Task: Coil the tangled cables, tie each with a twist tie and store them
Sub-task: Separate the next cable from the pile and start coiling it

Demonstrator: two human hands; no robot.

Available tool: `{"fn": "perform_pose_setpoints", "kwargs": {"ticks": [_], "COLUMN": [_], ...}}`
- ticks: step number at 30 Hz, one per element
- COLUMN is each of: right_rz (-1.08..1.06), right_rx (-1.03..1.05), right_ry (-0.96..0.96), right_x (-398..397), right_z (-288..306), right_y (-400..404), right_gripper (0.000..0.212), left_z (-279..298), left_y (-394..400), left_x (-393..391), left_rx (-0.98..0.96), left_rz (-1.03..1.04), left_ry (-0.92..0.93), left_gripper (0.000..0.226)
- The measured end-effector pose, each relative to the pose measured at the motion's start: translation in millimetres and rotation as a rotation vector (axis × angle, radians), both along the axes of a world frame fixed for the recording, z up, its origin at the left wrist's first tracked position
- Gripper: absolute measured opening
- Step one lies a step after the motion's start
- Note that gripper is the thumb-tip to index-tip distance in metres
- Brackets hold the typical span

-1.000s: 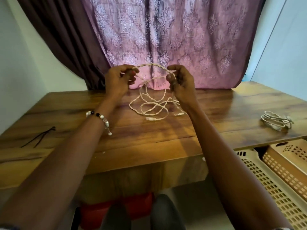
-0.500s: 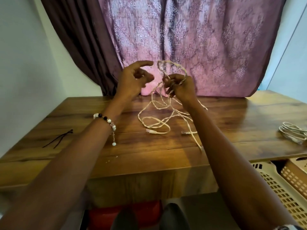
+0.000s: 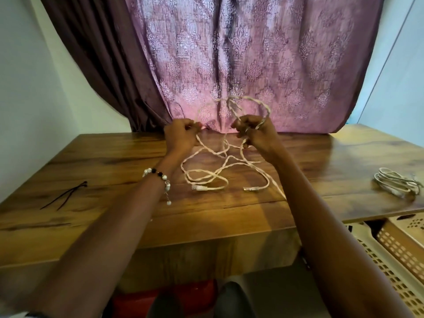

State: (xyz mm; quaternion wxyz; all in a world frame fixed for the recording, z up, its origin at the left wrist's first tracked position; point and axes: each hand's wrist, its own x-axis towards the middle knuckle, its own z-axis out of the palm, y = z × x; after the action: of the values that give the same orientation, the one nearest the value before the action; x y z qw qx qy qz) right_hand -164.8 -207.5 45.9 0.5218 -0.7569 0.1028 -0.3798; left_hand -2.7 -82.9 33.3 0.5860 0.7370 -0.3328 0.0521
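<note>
The left hand pinches one strand of the white braided cable, and the right hand has its fingers curled around a raised loop of it; the remaining length lies tangled on the wooden table, both plugs free. Risk: pulling the hands apart may cinch the crossed strands into a knot. Loose plugs could snag a loop, and the twist ties lie well apart at left.
</note>
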Motion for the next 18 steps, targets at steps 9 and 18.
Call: {"fn": "perform_pose_setpoints", "kwargs": {"ticks": [9,18], "right_rz": [-0.335,-0.295], "right_rx": [0.332,0.286], "right_ry": [-0.38,-0.427], "right_x": [-15.8,-10.7], "right_z": [-9.1,-8.4], "right_y": [-39.8,-48.6], "right_gripper": [0.036,0.031], "left_z": [-12.3,-43.8], "left_y": [24.8,37.5], "left_x": [55.8,62.9], "left_rx": [-0.031,0.059], "left_rz": [0.28,0.274], "left_ry": [0.271,0.384], "left_gripper": [0.03,0.023]}}
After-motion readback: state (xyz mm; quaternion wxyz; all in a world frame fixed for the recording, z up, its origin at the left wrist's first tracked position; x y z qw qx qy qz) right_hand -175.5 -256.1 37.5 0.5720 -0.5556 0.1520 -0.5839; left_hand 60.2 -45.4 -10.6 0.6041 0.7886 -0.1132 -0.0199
